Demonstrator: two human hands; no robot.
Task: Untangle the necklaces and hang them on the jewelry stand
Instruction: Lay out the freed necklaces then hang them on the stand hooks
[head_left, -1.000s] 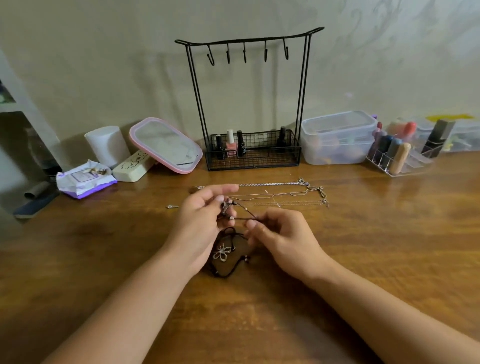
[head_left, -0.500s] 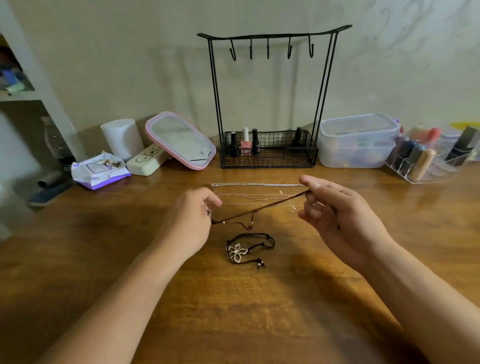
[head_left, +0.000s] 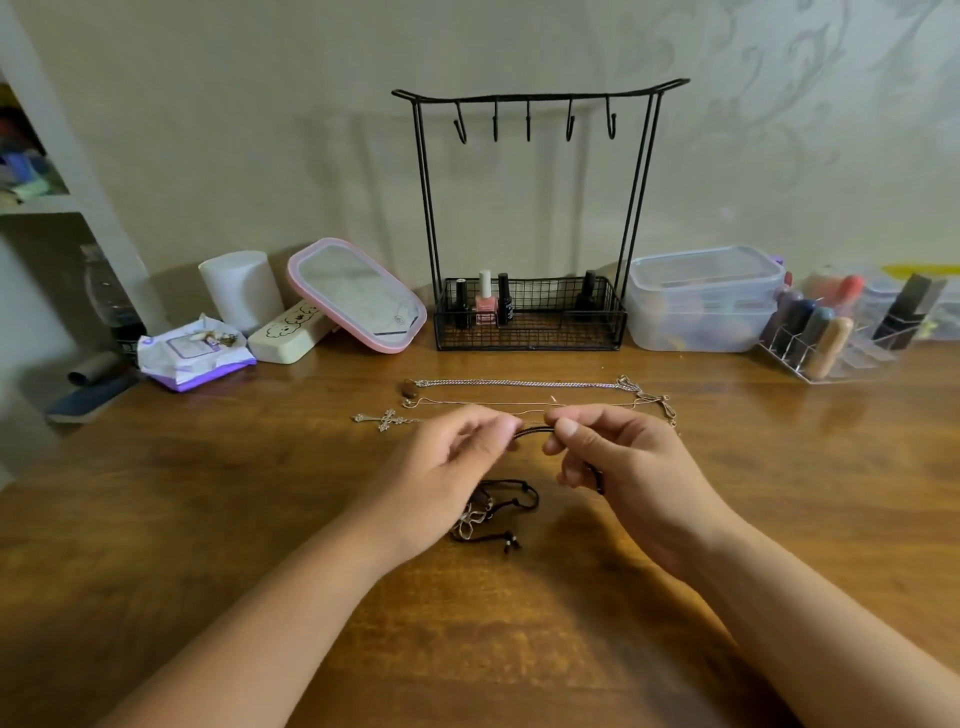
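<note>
A thin dark cord necklace (head_left: 535, 431) spans the small gap between my hands, a little above the wooden table. My left hand (head_left: 447, 467) pinches one end and my right hand (head_left: 618, 462) pinches the other, with cord trailing through the right palm. Below them a black cord piece with a silver flower charm (head_left: 493, 512) lies on the table. Behind my hands lie silver chains (head_left: 524, 384) stretched out side by side, one with a cross pendant (head_left: 387, 419). The black wire jewelry stand (head_left: 530, 218) rises at the back, its several hooks bare.
Nail polish bottles (head_left: 485, 306) sit in the stand's basket. A pink-rimmed mirror (head_left: 356, 296), a white cup (head_left: 241, 291), a cream case (head_left: 288, 332) and a wipes pack (head_left: 195, 353) lie left. A clear lidded box (head_left: 704, 299) and a lipstick organiser (head_left: 836, 332) stand right.
My hands, spread wide with the dark cord stretched between them half a second ago, have come close together. The flower-charm cord stays on the table.
</note>
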